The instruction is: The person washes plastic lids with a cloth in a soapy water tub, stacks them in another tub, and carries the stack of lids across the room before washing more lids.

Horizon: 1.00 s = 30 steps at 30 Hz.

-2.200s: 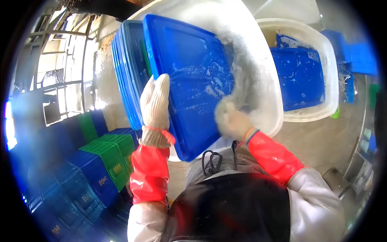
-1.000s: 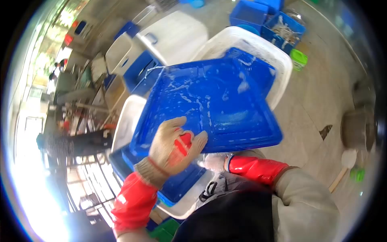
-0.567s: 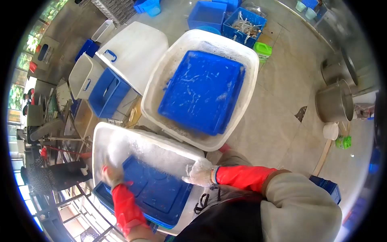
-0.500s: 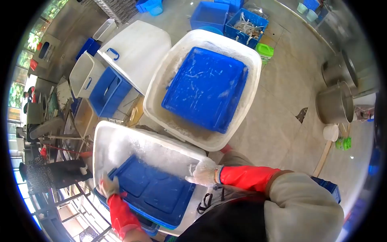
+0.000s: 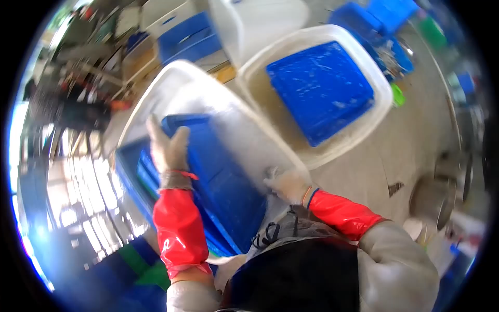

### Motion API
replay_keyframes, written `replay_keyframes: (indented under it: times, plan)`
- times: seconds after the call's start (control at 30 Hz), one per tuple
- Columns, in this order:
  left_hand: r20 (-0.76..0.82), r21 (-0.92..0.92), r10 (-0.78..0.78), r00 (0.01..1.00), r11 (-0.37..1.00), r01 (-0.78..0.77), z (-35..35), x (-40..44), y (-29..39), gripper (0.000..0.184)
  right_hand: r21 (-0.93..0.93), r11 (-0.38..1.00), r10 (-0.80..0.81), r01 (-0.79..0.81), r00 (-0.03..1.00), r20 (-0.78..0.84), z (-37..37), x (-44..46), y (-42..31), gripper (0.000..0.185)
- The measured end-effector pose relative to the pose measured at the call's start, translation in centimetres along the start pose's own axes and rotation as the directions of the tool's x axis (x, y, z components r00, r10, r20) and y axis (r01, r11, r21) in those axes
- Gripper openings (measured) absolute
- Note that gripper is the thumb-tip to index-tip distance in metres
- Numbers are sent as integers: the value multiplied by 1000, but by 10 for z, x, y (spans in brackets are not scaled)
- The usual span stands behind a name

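Observation:
A white tub (image 5: 228,99) with suds holds stacked blue plastic pieces that look like lids or shallow crates. My left hand (image 5: 169,148), in a pale glove with a red sleeve, is open over the left side of the top blue piece (image 5: 223,171). Its thumb stands apart from the fingers; whether it touches the piece is unclear. My right hand (image 5: 288,185), gloved too, is closed near the tub's right rim, by the top piece's right edge. Something small and greyish shows at its fingertips, too blurred to name. Another blue piece (image 5: 130,166) lies lower left.
A second white tub (image 5: 382,99) with cloudy water and a blue lid-like piece (image 5: 322,88) stands behind right. Blue bins (image 5: 358,23) are beyond it. Metal pots (image 5: 431,197) stand at right. A person in dark clothes (image 5: 78,112) is at left.
The head view has turned, shifting the tubs rightward or upward in frame. My left hand has moved forward over the blue piece, its arm now stretched out. My right hand stays near the tub's right side.

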<state>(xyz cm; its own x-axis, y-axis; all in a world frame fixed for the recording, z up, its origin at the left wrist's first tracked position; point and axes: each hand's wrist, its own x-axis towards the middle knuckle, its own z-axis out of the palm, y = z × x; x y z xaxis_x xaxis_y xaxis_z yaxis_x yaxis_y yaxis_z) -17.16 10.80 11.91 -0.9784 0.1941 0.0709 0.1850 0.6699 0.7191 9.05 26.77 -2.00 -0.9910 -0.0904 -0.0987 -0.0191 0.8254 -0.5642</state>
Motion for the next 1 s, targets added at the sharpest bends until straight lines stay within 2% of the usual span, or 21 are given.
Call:
replay_keyframes:
  times: [0.07, 0.1, 0.13, 0.17, 0.2, 0.23, 0.3, 0.33, 0.37, 0.43, 0.47, 0.5, 0.57, 0.63, 0.67, 0.7, 0.77, 0.8, 0.9, 0.97, 1.0]
  plan:
    - [4, 165, -249, 969, 955, 245, -17, -57, 3, 87, 366, 926, 9, 95, 962, -273, 11, 24, -5, 20]
    - [-16, 127, -114, 993, 985, 115, -18, -89, -17, 81, 519, 851, 28, 76, 981, -190, -15, 41, -29, 21]
    - [50, 161, -162, 986, 975, 152, -26, -115, -15, 75, 653, 757, 41, 36, 994, -102, -49, 59, -56, 22]
    - [60, 65, -111, 992, 992, 107, -26, -140, -28, 70, 670, 727, -90, 150, 988, -124, -61, 75, -72, 24]
    - [27, 209, 86, 996, 974, -90, -27, -157, -34, 68, 700, 616, -158, 362, 927, -340, -67, 85, -94, 27]
    - [88, 378, -143, 986, 921, 100, -32, -172, -36, 66, 726, 495, -205, 478, 876, -437, -63, 94, -110, 32]
    - [52, -169, -139, 989, 975, 146, -31, -183, -34, 62, 595, 540, -155, 596, 765, -625, -52, 104, -137, 40]
    - [6, -246, -227, 974, 944, 221, -40, -189, -33, 58, 708, 581, -268, 400, 916, -297, -39, 102, -127, 43]
    - [-44, 65, -149, 988, 986, 152, -43, -190, -41, 56, 608, 691, -297, 391, 920, -255, -18, 112, -117, 41]
    - [-6, 155, -451, 892, 881, 446, -57, -185, -10, 57, 247, 934, -247, 257, 966, -74, 25, 129, -70, 38]
    - [-20, 129, -445, 895, 887, 444, -61, -186, -19, 58, 129, 981, -158, 145, 983, 98, 38, 130, -43, 38]
    - [-43, 181, -415, 909, 891, 416, -61, -186, -17, 43, 118, 993, -25, -6, 965, 261, 51, 127, -20, 39]
    - [-202, 276, -82, 976, 951, 137, -45, -185, -52, 42, 344, 856, 229, -386, 880, 416, 78, 110, -3, 44]
    - [-183, 184, -222, 958, 949, 255, -45, -160, -28, 43, 202, 908, 274, -367, 885, 376, 85, 75, -14, 57]
    - [-116, 552, 64, 991, 834, 11, -41, -158, -68, 46, 250, 951, 126, -182, 966, 227, 76, 53, -33, 59]
    - [-140, 276, -351, 926, 884, 376, -43, -143, -41, 52, 269, 963, -38, 22, 998, 53, 57, 44, -59, 62]
    - [-177, 326, -203, 963, 911, 252, -38, -138, -55, 53, 440, 896, -211, 55, 926, 313, -6, 56, -114, 66]
    - [-197, 254, -165, 966, 944, 213, -38, -136, -52, 51, 435, 898, -220, 69, 926, 306, -7, 55, -126, 66]
    - [-70, 197, -193, 979, 959, 203, -46, -144, -31, 40, 454, 864, -326, 218, 929, 175, -7, 71, -140, 68]
    - [-108, 295, -74, 991, 950, 103, -47, -165, -41, 36, 254, 821, -374, 511, 818, -438, 3, 109, -136, 65]
    - [-89, 207, -149, 985, 964, 164, -51, -172, -36, 36, 422, 805, -335, 416, 907, -253, -8, 138, -134, 59]
